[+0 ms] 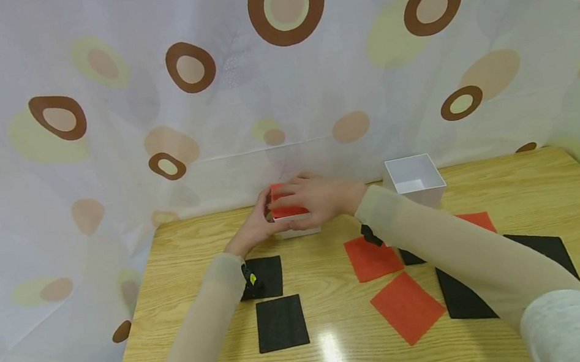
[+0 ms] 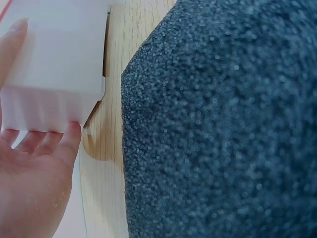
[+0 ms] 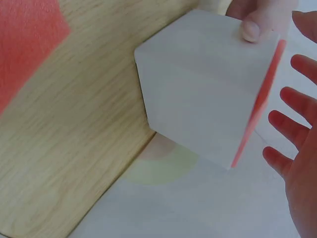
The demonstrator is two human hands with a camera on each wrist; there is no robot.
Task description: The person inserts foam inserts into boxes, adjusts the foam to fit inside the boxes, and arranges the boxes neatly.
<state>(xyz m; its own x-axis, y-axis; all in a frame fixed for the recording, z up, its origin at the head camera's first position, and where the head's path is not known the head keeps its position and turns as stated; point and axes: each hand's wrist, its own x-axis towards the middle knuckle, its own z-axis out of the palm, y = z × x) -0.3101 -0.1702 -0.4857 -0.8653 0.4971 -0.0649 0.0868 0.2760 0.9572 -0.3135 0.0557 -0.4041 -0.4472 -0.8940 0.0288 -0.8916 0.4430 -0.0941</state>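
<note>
A white box (image 1: pixel 300 233) stands at the back of the table with a red cloth square (image 1: pixel 288 211) over its top opening. My left hand (image 1: pixel 255 230) grips the box's left side; in the left wrist view the thumb lies on one face of the box (image 2: pixel 59 54) and the fingers on an adjoining one. Above the red square is my right hand (image 1: pixel 322 197), its fingers spread. In the right wrist view, those fingers (image 3: pixel 299 101) look apart from the red cloth's edge (image 3: pixel 262 96).
A second white box (image 1: pixel 414 179), open at the top, stands back right. Red squares (image 1: pixel 408 308) and a large black piece (image 1: pixel 467 295) lie at right. Black squares (image 1: pixel 281 323) lie at front left. A patterned curtain (image 1: pixel 236 114) hangs behind the table.
</note>
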